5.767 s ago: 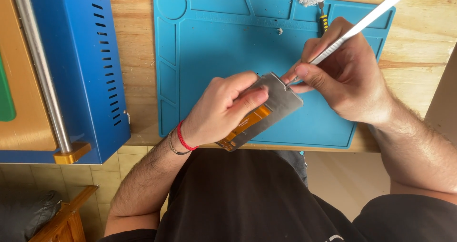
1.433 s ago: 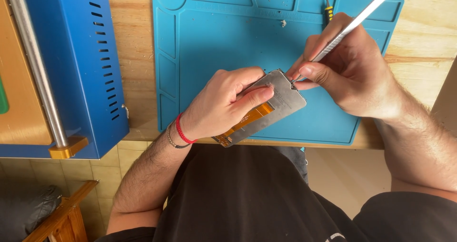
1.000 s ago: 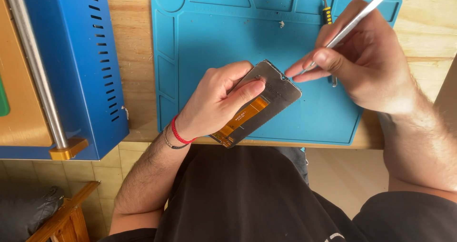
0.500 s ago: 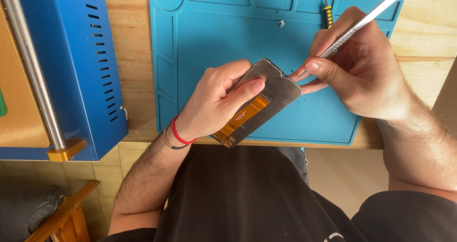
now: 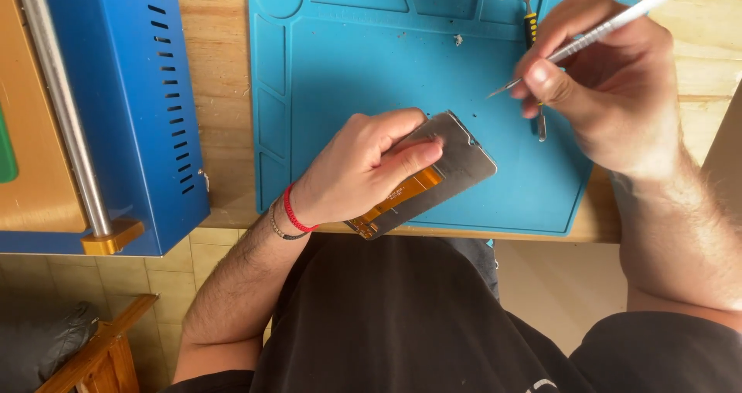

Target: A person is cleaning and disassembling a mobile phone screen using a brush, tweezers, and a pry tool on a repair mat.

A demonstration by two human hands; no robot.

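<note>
Panel (image 5: 456,161), a flat grey phone screen part with an orange flex strip on its back, lay tilted over the near edge of the blue mat (image 5: 348,61), at about 6 o'clock on it. The left hand (image 5: 363,169) was closed on it, fingers spread across its back, thumb under the near side. The right hand (image 5: 610,91), at 2 o'clock from the panel, held a thin metal pick (image 5: 595,34) in a pinched grip; its tip hung clear of the panel's far corner, not touching it. A small yellow-handled tool (image 5: 533,68) lay on the mat under that hand. A blue metal box (image 5: 131,107) with vent slots stood at 9 o'clock on the wooden surface (image 5: 220,91).

By the look of it the work sat midway: the panel showed bare and free of any frame, small crumbs dotted the mat near 12 o'clock, and the pick was lifted off, so more scraping or prying at that corner seemed left.
</note>
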